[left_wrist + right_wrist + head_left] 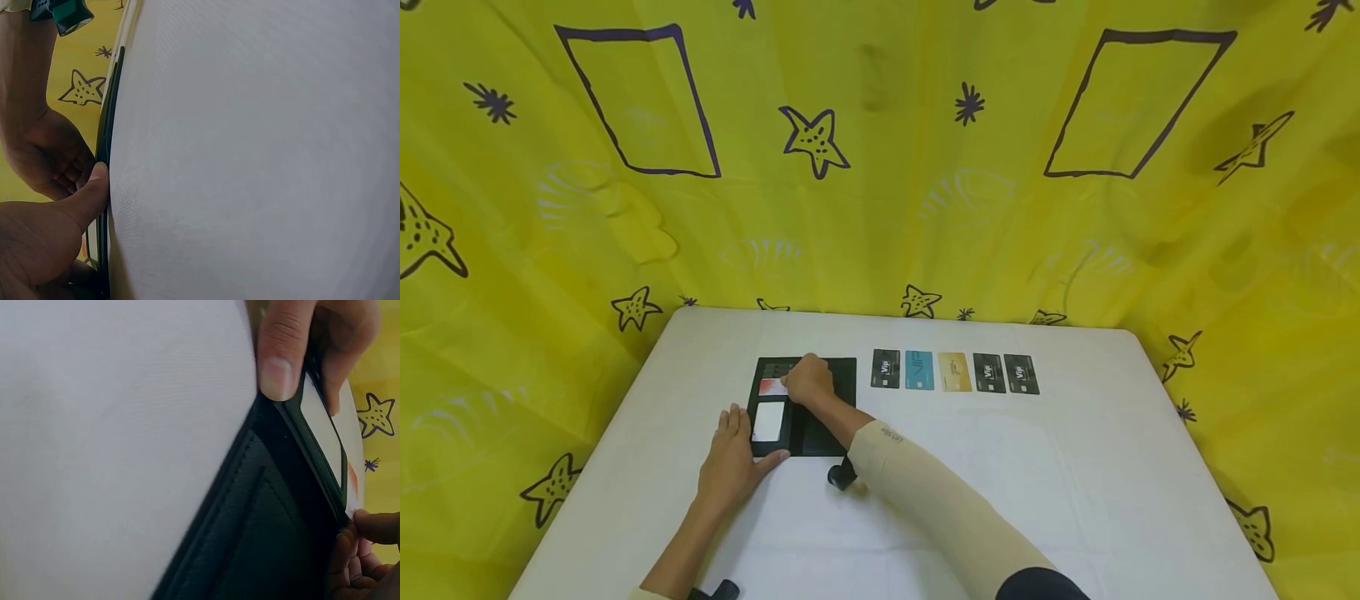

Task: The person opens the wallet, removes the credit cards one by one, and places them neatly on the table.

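A black wallet [820,437] lies spread flat on the white table, a white window pocket [768,422] on its left half. Above that pocket a red-and-white card [771,387] sticks partly out of a slot. My right hand [810,382] pinches this card by its right end; the right wrist view shows thumb and finger at the card [352,487]. My left hand [728,467] steadies the wallet's lower left corner. Its thumb [277,378] presses the bottom edge and the other fingers lie extended along the left side.
Right of the wallet several cards lie in a row: a black card [886,368], a blue card [919,370], a gold card [955,372] and more black cards [989,372]. A yellow patterned curtain [880,208] hangs behind the table [1075,483].
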Action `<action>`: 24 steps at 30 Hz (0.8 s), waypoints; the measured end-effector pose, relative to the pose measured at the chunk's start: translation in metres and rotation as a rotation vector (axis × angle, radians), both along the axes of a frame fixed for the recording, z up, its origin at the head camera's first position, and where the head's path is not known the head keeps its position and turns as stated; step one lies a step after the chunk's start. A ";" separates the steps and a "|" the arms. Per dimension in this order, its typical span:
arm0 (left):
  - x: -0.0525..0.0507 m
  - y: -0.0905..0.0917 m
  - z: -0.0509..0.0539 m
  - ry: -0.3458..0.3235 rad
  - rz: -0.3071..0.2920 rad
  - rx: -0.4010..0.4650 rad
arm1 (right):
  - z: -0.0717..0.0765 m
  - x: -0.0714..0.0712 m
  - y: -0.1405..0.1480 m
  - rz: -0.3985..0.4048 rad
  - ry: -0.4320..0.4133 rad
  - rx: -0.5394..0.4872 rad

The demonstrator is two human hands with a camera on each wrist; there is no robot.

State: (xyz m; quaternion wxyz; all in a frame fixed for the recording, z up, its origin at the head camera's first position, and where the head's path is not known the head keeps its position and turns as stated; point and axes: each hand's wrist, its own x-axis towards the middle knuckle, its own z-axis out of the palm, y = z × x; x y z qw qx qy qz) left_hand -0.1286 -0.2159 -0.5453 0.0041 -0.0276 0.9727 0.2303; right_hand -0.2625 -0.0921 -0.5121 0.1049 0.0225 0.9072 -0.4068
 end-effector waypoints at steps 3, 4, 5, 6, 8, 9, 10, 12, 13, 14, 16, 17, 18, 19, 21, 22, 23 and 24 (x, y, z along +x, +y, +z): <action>0.000 0.001 0.000 -0.004 -0.002 0.004 | 0.004 -0.001 0.004 0.017 -0.020 -0.020; 0.001 0.001 0.001 -0.003 -0.001 0.004 | 0.005 -0.001 0.006 0.024 -0.022 -0.024; 0.001 0.001 0.001 0.000 -0.002 0.003 | 0.006 -0.001 0.007 0.031 -0.024 -0.028; 0.001 0.001 0.001 0.001 -0.002 0.000 | 0.006 -0.001 0.008 0.037 -0.022 -0.031; 0.001 0.001 0.001 0.007 0.000 -0.003 | 0.006 0.000 0.008 0.046 -0.013 -0.035; 0.001 0.001 0.001 0.008 0.002 -0.005 | 0.006 0.000 0.009 0.048 -0.008 -0.036; 0.001 0.000 0.001 0.009 0.003 -0.005 | 0.006 0.000 0.009 0.046 -0.006 -0.044; 0.001 0.000 0.001 0.005 0.003 -0.004 | 0.005 0.000 0.008 0.035 -0.005 -0.055; 0.001 0.000 0.001 0.004 0.004 -0.002 | 0.004 0.000 0.007 0.031 -0.009 -0.061; 0.001 0.000 0.001 0.003 0.004 0.000 | 0.004 0.000 0.007 0.027 -0.013 -0.068; 0.001 0.000 0.000 0.000 0.003 0.001 | 0.003 0.000 0.006 0.019 -0.023 -0.082; 0.001 0.000 0.000 0.001 0.005 0.002 | 0.003 0.000 0.005 0.017 -0.028 -0.090; 0.002 0.000 0.000 0.003 0.007 0.002 | 0.002 0.000 0.005 0.016 -0.031 -0.097; 0.002 0.000 0.000 0.007 0.009 0.003 | 0.002 0.000 0.005 0.015 -0.029 -0.105; 0.002 0.000 0.001 0.011 0.011 0.005 | 0.002 -0.001 0.004 0.009 -0.022 -0.123; 0.002 0.000 0.001 0.012 0.011 0.009 | 0.002 -0.001 0.004 0.003 -0.015 -0.125; 0.002 0.000 0.001 0.011 0.010 0.011 | 0.002 -0.001 0.004 -0.002 -0.008 -0.129; 0.002 0.001 0.000 0.009 0.009 0.013 | 0.002 -0.002 0.005 -0.007 -0.001 -0.130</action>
